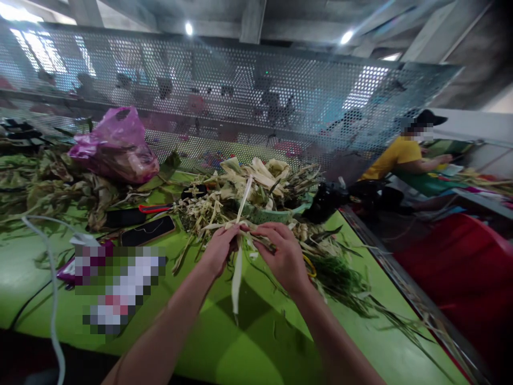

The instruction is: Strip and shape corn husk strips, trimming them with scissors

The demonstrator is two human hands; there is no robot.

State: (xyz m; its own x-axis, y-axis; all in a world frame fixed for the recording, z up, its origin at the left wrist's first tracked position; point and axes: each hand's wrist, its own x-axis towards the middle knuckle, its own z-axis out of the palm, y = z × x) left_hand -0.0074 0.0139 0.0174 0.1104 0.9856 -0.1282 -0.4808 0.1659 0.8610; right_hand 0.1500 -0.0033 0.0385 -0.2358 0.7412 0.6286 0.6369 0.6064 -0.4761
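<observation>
Both my hands meet over the green table (256, 342), pinching pale strips of dried corn husk (237, 275). My left hand (222, 247) is closed on the husk strips where they cross. Close beside it, my right hand (281, 252) has its fingers closed on the strips from the other side. One strip rises up and away from the fingers, and another hangs down towards me. Just beyond the hands, a pale green basket (276, 215) holds a heap of dried husks (262, 179). The exact crossing point is partly hidden by my fingers.
To the left lie a phone (148, 231), red-handled scissors (154, 208), a pink plastic bag (116, 147) and a white cable (52, 299). Green fibres (340, 275) lie at right. A perforated metal screen (224, 101) stands behind. A person in yellow (395, 155) sits at far right.
</observation>
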